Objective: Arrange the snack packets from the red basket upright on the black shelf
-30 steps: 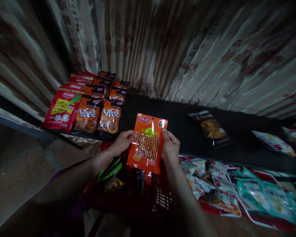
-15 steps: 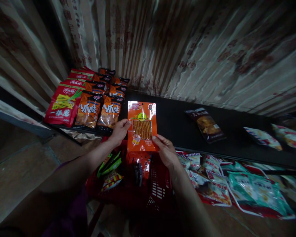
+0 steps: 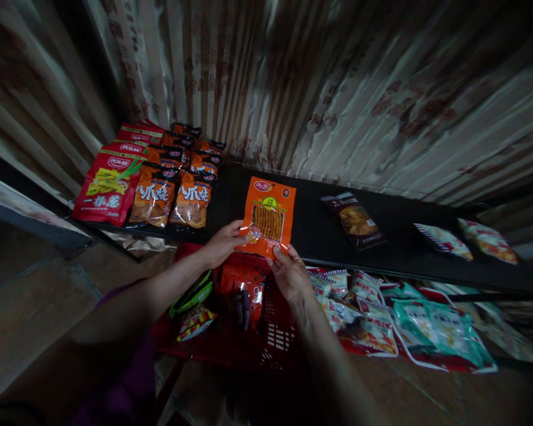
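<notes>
An orange snack packet (image 3: 269, 219) with a clear window showing brown strips is held in front of me, tilted slightly. My left hand (image 3: 225, 241) pinches its lower left edge, and my right hand (image 3: 288, 269) grips its bottom right corner, thumb on the front. Beneath the hands is a red basket (image 3: 195, 355). Inside it lie orange-red packets (image 3: 244, 281), green packets (image 3: 193, 296) and a red-and-yellow striped packet (image 3: 196, 322). Behind the held packet runs a black shelf (image 3: 308, 207).
Red snack bags (image 3: 109, 183) and orange-black bags (image 3: 151, 198) stand in rows at the shelf's left end. A brown packet (image 3: 355, 219) and two white packets (image 3: 444, 239) lie farther right. Below are white-and-red packets (image 3: 373, 322) and teal bags (image 3: 435, 325). A pleated curtain (image 3: 266, 89) hangs behind.
The orange packet has shifted a little right and tilted clockwise. My left hand has slid down to its lower edge, and my right hand has moved to its bottom. The view has shifted slightly.
</notes>
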{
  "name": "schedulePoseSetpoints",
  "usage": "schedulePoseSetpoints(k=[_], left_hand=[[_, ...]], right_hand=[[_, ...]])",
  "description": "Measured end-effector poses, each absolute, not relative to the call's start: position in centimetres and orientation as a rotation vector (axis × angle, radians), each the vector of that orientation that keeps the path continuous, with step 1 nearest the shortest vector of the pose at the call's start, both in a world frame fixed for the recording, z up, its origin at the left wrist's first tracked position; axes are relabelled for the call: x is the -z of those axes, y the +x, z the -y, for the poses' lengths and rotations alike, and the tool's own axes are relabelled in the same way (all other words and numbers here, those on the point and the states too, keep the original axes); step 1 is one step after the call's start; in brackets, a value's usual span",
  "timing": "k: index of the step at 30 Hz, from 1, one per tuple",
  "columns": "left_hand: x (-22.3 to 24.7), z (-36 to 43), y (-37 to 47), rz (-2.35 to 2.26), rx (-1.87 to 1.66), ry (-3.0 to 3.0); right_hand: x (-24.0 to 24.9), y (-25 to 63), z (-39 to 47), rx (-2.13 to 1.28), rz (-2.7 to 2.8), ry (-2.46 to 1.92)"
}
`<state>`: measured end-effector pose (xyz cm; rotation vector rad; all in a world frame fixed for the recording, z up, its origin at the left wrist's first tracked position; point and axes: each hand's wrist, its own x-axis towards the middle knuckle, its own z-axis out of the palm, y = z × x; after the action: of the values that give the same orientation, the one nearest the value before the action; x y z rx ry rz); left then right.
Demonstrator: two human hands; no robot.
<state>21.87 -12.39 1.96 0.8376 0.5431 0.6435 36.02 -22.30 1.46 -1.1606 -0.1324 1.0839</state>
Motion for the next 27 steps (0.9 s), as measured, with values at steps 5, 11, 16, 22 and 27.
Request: schedulePoseSetpoints(k=[5, 11, 16, 22, 27], left_hand=[[-1.3, 13.0, 22.4, -0.604, -0.663, 0.798], [-0.6, 12.6, 22.5, -0.666, -0.746, 0.809], [-0.5, 12.2, 22.0, -0.636, -0.737, 0.873], [-0.3, 12.3, 21.7, -0.639, -0.699, 0.89], [-0.5, 12.5, 21.8, -0.617, -0.73, 0.901]], right_hand=[[-1.2, 36.0, 21.8, -1.049, 0.161, -1.174], [-0.7, 35.8, 21.5, -1.061, 0.21, -1.197], [-0.8, 35.8, 21.3, -1.098, 0.236, -1.189], [-1.3, 35.7, 21.4, -1.106, 0.249, -1.139], [-1.8, 35.6, 21.4, -1.081, 0.295, -1.137]])
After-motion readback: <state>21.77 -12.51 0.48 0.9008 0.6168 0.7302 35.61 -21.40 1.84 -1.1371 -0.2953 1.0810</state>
